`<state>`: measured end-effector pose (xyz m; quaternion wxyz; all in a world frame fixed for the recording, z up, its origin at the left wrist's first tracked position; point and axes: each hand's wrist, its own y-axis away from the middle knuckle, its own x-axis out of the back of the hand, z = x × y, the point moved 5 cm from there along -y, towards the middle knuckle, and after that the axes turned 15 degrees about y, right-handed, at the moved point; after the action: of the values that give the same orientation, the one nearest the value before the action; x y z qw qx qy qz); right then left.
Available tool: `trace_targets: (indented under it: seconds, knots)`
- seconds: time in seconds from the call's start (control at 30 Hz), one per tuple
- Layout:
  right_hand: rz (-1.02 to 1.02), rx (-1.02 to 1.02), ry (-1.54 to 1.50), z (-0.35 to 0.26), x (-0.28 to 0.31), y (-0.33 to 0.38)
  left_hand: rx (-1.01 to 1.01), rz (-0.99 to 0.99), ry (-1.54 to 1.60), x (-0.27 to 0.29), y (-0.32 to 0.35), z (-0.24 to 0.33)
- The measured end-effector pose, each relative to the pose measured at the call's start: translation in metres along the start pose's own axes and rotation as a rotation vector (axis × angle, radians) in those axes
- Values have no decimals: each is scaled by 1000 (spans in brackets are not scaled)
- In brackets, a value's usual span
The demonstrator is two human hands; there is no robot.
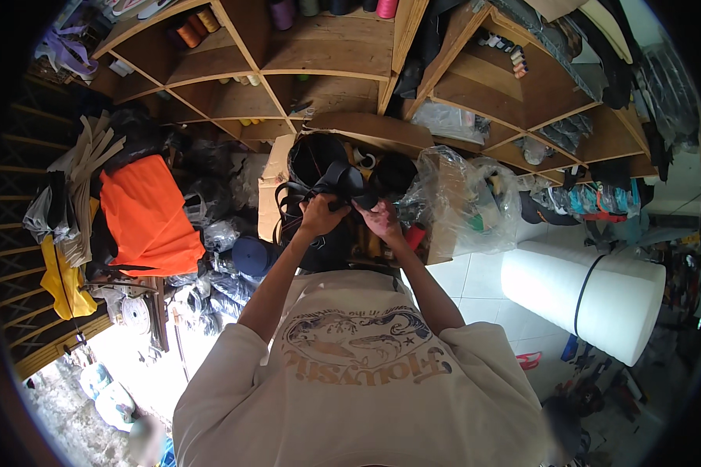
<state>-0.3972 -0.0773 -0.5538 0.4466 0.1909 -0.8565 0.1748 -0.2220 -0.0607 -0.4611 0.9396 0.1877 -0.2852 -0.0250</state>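
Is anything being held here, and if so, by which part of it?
The left grip and right grip hold a bundle of flat black strap-like bands by its near side; the exact contact is partly hidden.

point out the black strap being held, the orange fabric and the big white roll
Black strap (348,182), head view: on its broad upper part
Orange fabric (149,212), head view: middle of its front face
White roll (559,286), head view: its long curved side
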Motion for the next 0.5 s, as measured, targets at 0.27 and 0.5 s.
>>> trace_targets:
  seconds: [0.27,0.5]
  knots:
    - [221,84,740,-35,24,-4,6,115,-1,-4,6,2]
    - [218,-56,741,-23,23,-10,36,141,53,-7,0,-10]
